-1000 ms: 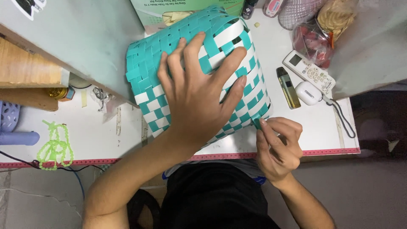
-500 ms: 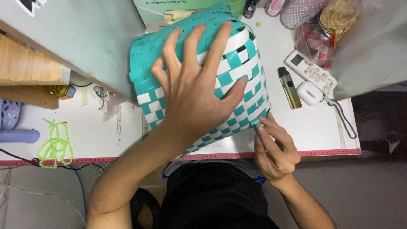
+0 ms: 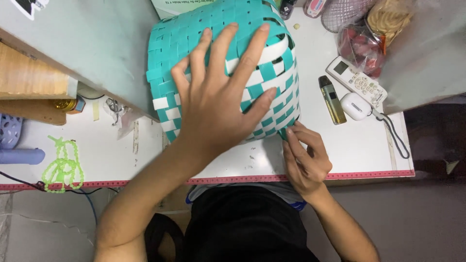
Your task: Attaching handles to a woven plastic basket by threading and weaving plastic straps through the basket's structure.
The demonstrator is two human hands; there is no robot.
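Basket as landmark: a teal-and-white woven plastic-strip basket (image 3: 213,63) lies on its side on the white tabletop (image 3: 349,145), a little left of the table's centre, its top edge cut off by the frame.

Far left of the basket: a lavender plastic object (image 3: 14,145) at the frame edge, partly out of view. Next to it, still well left of the basket, a loop of bright green beaded cord (image 3: 60,167) lies flat on the table. Above that, a wooden block (image 3: 29,85) and a grey panel (image 3: 87,43) that runs up against the basket's left side.

On the basket: left hand (image 3: 218,104) pressed flat on the woven wall, all fingers spread apart, palm down, clamped on nothing. It pins the basket rather than grips it.

At the basket's lower right corner: right hand (image 3: 303,155), fingertips drawn together and pinched on a teal strip end (image 3: 282,133) that sticks out of the weave there.

Right of the basket, apart from it: an olive-coloured slim stick-shaped device (image 3: 332,99), then just beside it a small white rounded case (image 3: 355,106) with a dark cord, and a white remote control (image 3: 357,82) lying slantwise above them. Farther up, a clear bag holding red items (image 3: 359,46).

Below the basket: a red measuring tape strip (image 3: 160,182) runs along the table's near edge.
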